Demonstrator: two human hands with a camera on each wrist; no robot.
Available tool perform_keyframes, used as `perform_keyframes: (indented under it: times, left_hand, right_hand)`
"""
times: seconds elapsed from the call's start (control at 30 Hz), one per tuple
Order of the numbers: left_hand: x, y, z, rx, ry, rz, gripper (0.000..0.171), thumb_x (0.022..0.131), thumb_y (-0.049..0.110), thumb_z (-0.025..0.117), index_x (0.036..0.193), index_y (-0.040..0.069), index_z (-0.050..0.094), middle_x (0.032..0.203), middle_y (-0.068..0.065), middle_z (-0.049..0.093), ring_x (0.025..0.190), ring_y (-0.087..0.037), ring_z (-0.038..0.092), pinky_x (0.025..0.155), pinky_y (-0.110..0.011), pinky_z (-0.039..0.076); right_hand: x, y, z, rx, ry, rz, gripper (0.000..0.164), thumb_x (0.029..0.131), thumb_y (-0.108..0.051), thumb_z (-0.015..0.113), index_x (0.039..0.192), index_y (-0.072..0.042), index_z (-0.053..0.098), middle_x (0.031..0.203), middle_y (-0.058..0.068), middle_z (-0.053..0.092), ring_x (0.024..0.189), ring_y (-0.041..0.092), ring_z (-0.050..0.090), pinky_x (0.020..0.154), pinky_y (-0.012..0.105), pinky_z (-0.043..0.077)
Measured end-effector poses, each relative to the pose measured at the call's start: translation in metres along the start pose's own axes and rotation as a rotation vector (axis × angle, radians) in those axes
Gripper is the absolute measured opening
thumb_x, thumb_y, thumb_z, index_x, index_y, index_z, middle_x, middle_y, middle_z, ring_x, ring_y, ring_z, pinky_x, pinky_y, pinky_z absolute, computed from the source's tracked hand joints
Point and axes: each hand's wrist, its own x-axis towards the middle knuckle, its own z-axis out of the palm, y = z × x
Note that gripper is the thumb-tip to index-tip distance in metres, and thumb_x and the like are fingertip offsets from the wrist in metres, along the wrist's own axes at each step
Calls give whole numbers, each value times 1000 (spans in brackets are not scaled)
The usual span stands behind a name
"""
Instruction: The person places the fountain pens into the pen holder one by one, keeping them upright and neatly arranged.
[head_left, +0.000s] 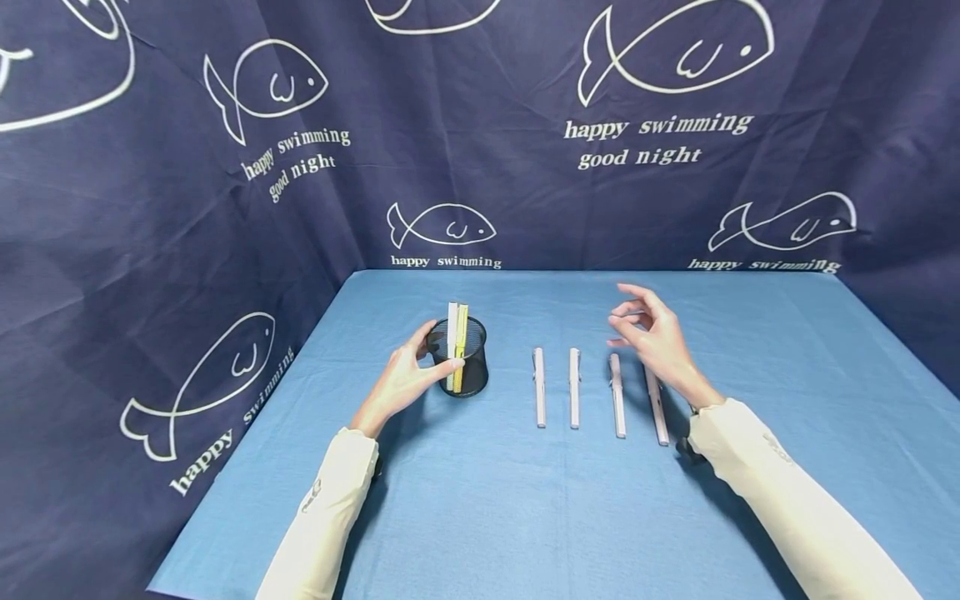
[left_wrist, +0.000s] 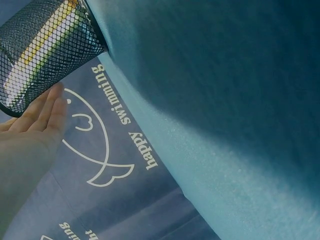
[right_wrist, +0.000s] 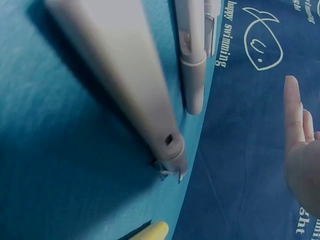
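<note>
In the head view my left hand [head_left: 405, 377] grips a black mesh pen holder [head_left: 474, 375], thumb across the near side and fingers behind. A white pen [head_left: 452, 329] and a yellow pen [head_left: 461, 329] stand upright inside. The left wrist view shows the fingers [left_wrist: 50, 112] against the mesh. My right hand [head_left: 656, 337] hovers over the row's right end, fingers loosely bent, holding nothing. Beneath it lies a pale pink pen [head_left: 657, 408], its far end hidden in the head view. Other pale pink pens [head_left: 540, 387] lie to its left, side by side.
A blue cloth [head_left: 487, 517] covers the table. Dark blue curtains [head_left: 525, 192] with white fish prints hang behind and at the sides. At the bottom of the right wrist view, a yellow tip [right_wrist: 157, 230] shows; the head view does not reveal it.
</note>
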Motion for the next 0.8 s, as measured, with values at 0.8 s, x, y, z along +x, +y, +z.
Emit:
perform_keyframes:
  times: [0.8]
  left_hand:
    - [0, 1, -1, -5, -10, -8, 93, 88, 48, 81, 162, 15, 34, 147, -13, 57, 133, -32, 55, 108, -56, 41]
  right_hand:
    - [-7, 1, -25, 8, 4, 52, 49, 100, 4, 64, 146, -8, 52, 105, 9, 61, 86, 9, 68, 70, 32, 60]
